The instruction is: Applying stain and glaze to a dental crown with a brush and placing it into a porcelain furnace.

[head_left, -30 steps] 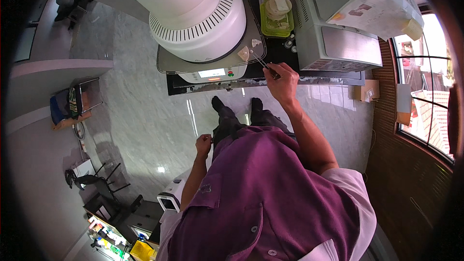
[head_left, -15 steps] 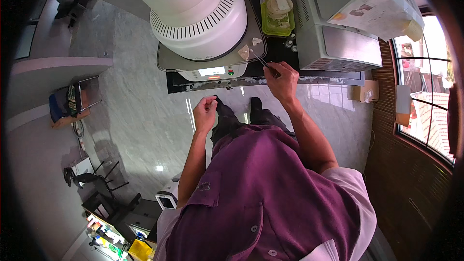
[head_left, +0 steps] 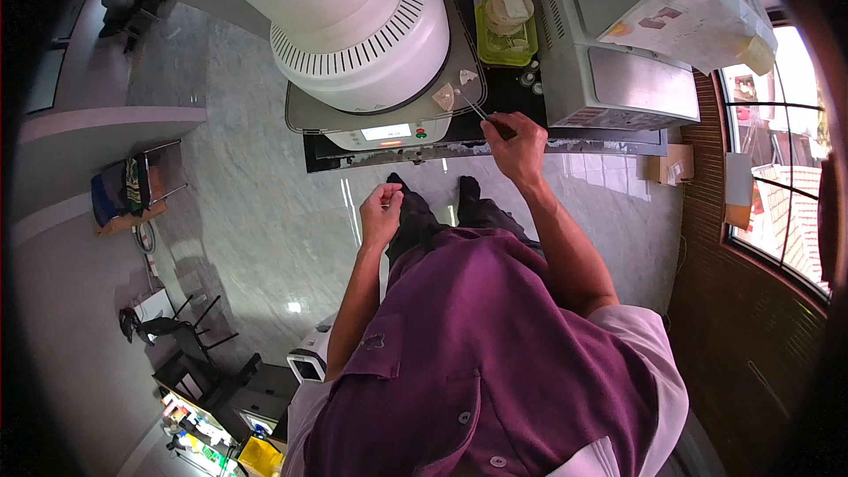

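Note:
My right hand [head_left: 518,143] is closed round a pair of slim metal tweezers [head_left: 474,107]. Their tips point up and left over the tray rim; a tiny pale bit shows by them, but I cannot tell whether it is gripped. On the grey tray [head_left: 309,113] lie a beige wedge-shaped piece [head_left: 444,97] and a smaller white piece [head_left: 467,77], both near the tips. My left hand [head_left: 381,213] hangs in front of the bench edge, fingers curled and thumb pressed in. What it holds, if anything, is too small to make out.
A large white rounded machine [head_left: 358,62] with a lit display [head_left: 386,132] fills the bench's left. Behind the tweezers, a yellow-green tray [head_left: 506,56] bears stacked pale round pieces [head_left: 509,11]. A grey boxy machine [head_left: 609,79] stands right, with small round items [head_left: 528,79] beside it.
My left hand has shifted slightly right and down, its fingers curled further in. The right hand and tweezers stay almost where they were, close to the beige wedge.

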A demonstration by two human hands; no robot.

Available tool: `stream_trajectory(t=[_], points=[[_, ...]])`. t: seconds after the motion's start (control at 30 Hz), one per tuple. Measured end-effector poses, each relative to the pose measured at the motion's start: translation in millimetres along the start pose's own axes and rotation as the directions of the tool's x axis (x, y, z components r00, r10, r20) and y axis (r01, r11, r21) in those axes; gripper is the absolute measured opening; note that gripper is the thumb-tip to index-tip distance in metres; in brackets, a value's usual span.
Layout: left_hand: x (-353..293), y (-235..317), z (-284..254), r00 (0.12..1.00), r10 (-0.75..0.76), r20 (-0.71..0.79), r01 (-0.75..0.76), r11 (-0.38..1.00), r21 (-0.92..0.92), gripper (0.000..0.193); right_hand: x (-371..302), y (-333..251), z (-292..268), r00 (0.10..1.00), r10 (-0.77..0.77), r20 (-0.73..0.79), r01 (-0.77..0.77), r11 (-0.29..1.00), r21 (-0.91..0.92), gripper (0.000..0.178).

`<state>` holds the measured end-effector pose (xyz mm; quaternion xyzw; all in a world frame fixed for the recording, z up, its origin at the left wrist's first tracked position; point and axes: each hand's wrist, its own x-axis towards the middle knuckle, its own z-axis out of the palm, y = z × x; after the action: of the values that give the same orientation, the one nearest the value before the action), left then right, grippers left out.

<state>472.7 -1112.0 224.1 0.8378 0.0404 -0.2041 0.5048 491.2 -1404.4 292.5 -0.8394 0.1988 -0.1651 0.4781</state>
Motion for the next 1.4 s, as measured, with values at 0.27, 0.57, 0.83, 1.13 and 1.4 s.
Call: stream_trajectory(t=[0.27,0.57,0.83,1.13,1.4], points=[[1,-1,0,1.0,0.021,-0.015,-0.021,1.0,-0.005,0.016,0,6,-1,0.999,0.028,-0.018,-0.028,1.0,0.0,0.019],[3,8,4,0.999,0.011,0.035,-0.012,1.0,0.028,0.02,0,12,-5,0.982,0.19,0.003,-0.19,0.979,0.072,0.026],[2,9,5,0.998,0.005,0.059,-0.005,1.0,-0.012,0.02,-1,19,-4,0.964,0.264,0.039,-0.267,0.956,0.126,0.025],[-1,20,6,0.998,0.002,0.06,-0.002,1.0,0.005,0.021,-2,17,-9,0.975,0.218,0.04,-0.221,0.966,0.132,0.025],[-1,25,12,0.996,0.03,0.082,-0.029,1.0,-0.01,0.021,2,17,-13,0.969,0.243,0.049,-0.247,0.96,0.129,0.025]])
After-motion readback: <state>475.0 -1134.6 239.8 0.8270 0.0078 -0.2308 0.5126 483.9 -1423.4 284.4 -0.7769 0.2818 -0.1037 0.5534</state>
